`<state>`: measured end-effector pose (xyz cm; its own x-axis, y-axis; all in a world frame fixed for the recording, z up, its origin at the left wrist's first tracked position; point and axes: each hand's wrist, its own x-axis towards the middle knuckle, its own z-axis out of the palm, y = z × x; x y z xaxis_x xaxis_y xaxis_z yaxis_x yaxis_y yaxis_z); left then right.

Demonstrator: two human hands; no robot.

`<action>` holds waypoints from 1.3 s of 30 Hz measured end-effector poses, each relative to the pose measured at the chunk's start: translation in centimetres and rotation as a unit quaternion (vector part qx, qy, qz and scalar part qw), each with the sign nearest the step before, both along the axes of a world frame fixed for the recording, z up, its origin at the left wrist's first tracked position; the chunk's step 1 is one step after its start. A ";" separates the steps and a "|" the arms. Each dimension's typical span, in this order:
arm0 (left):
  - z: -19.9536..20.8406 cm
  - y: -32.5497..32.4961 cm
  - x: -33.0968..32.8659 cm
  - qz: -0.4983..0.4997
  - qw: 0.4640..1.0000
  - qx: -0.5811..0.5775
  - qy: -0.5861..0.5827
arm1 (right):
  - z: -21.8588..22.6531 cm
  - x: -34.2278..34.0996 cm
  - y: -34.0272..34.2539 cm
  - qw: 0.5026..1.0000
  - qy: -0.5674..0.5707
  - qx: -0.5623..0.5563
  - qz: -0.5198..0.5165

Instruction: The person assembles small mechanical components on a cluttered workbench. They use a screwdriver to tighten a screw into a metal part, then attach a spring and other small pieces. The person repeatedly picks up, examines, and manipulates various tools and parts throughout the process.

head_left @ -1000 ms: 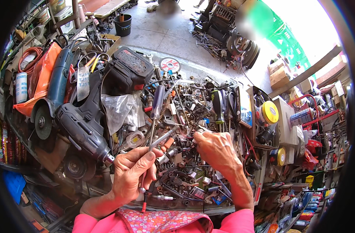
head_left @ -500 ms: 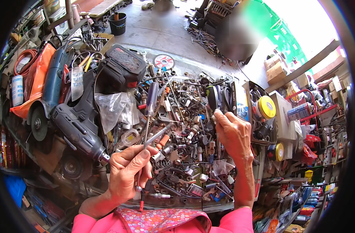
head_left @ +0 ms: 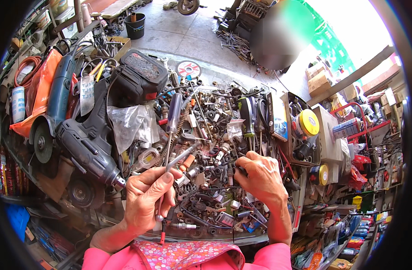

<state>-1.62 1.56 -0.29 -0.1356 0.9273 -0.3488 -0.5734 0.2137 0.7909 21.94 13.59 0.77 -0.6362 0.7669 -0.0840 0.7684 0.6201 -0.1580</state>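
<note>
grey rod [head_left: 184, 155] slants from left hand [head_left: 145, 194], pointing forward-right

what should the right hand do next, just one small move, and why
Perhaps lift the right hand slightly: it covers some of the jumbled small parts below, while the left hand is occupied with a bent metal rod.

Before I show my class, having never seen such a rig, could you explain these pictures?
There's no robot here, only the wearer's left hand and right hand, both bare. Every picture comes from a fisheye camera worn on the head, looking down, so straight edges bend. The left hand holds a grey metal rod. The right hand is over a jumble of small parts; whether it grips one is unclear. Nearby lie a dark power tool, a blue angle grinder and a screwdriver.
</note>
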 end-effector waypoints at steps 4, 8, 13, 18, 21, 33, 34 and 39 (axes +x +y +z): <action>0.0 -0.1 0.1 -0.001 1.000 0.000 0.002 | -0.5 -0.6 0.3 1.000 0.026 0.006 0.012; 0.0 0.0 0.1 -0.012 1.000 0.001 0.004 | -1.8 -1.6 1.1 0.996 0.076 0.013 0.035; 0.0 -0.1 -0.1 -0.019 1.000 0.007 -0.007 | -2.2 -2.4 2.1 0.990 0.136 0.042 0.022; -0.1 -0.3 -0.3 -0.006 1.000 0.004 -0.009 | -0.8 -1.8 1.5 0.995 0.100 0.023 0.003; 0.1 -0.3 -0.2 -0.024 1.000 0.006 -0.017 | -1.5 -2.0 0.6 0.995 0.087 -0.023 0.039; -0.2 -0.2 -0.2 -0.011 1.000 0.005 -0.013 | -1.4 -2.0 0.1 0.998 0.048 0.042 -0.017; -0.2 -0.2 -0.2 -0.014 1.000 0.003 -0.012 | -1.5 -1.9 -0.2 0.999 0.051 0.019 0.001; 0.0 -0.1 -0.1 -0.031 0.999 -0.005 -0.007 | -1.8 -1.8 -1.3 0.996 0.073 -0.035 0.025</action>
